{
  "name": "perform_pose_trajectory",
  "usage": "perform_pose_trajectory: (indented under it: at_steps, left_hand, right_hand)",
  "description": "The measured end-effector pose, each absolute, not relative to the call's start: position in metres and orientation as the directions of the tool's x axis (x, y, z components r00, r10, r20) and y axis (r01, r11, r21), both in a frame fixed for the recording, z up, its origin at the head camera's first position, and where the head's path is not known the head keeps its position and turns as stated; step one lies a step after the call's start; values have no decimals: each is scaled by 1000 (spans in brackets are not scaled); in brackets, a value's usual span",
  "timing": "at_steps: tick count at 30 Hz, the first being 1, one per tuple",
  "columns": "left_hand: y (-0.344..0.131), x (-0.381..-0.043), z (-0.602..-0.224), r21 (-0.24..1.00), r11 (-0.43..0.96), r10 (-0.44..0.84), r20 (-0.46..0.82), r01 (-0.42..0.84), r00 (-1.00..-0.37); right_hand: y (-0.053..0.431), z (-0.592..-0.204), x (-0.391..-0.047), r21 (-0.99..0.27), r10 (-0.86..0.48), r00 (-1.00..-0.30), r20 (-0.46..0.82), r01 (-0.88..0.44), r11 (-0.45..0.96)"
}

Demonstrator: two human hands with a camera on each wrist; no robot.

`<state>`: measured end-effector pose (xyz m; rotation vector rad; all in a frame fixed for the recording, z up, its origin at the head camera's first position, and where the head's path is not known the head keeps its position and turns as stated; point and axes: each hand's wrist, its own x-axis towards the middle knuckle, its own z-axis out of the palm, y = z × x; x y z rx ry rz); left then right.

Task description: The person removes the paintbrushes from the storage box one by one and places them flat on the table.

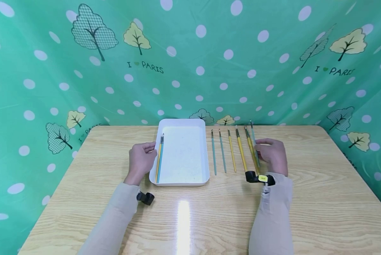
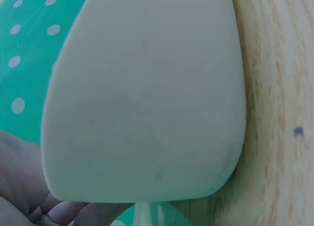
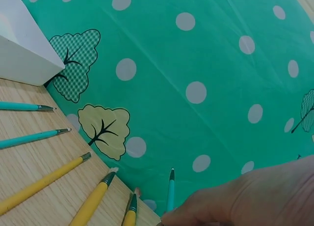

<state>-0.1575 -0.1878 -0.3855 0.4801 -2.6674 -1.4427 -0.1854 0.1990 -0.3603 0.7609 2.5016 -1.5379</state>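
One yellow paintbrush (image 1: pixel 158 161) and one blue paintbrush (image 1: pixel 160 161) lie side by side in the white tray (image 1: pixel 179 184), close to its left wall. The left hand (image 1: pixel 141 158) holds that wall by the rim, its fingers and thumb bent nearly together. The right hand (image 1: pixel 273 153) pinches a thin teal paintbrush (image 3: pixel 171 191), with the brush end pointing away toward the green dotted cloth (image 1: pixel 184 46). Between the tray and the right hand, five more paintbrushes lie in a row on the wooden table (image 1: pixel 225 216): two teal, one thin yellow and two fat yellow (the last fat one is just beside the pinched brush).
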Motion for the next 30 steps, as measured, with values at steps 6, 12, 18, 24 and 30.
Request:
perform_pose_trajectory:
  at_steps: [6, 12, 18, 24, 30]
  left_hand:
    - [-188, -157, -386, 827, 509, -304, -87, -239, -949]
    - [-188, -158, -385, 828, 508, -308, -85, -239, -948]
    - [-188, -158, -385, 826, 509, -306, -88, -241, -948]
    - [-187, -158, -385, 824, 506, -312, -103, -257, -945]
    - [-188, -158, -385, 823, 506, -312, -103, -257, -944]
  right_hand:
    - [205, -362, -186, -792, 389, -862, -325, 472, 386]
    - [210, -363, -187, -763, 431, -837, -338, 512, 395]
    - [213, -368, -189, -741, 445, -829, -338, 526, 417]
    - [219, -375, -190, -728, 448, -843, -299, 505, 463]
    - [222, -380, -192, -716, 451, -843, -292, 505, 481]
